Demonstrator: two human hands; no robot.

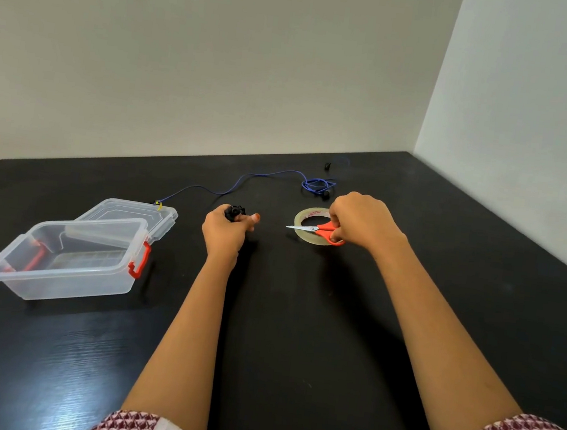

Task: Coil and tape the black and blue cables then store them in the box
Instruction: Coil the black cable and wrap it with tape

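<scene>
My left hand is closed around a small coiled black cable just above the black table. My right hand holds orange-handled scissors, blades pointing left toward the coil. Under the scissors lies a roll of clear tape. The blue cable lies loose on the table, running from a tangle at the back to its yellow-tipped end by the box lid. The clear plastic box with red latches stands open at the left.
The box's clear lid lies behind the box, partly tucked under it. A small black piece lies near the back edge of the table. Walls close off the back and the right side.
</scene>
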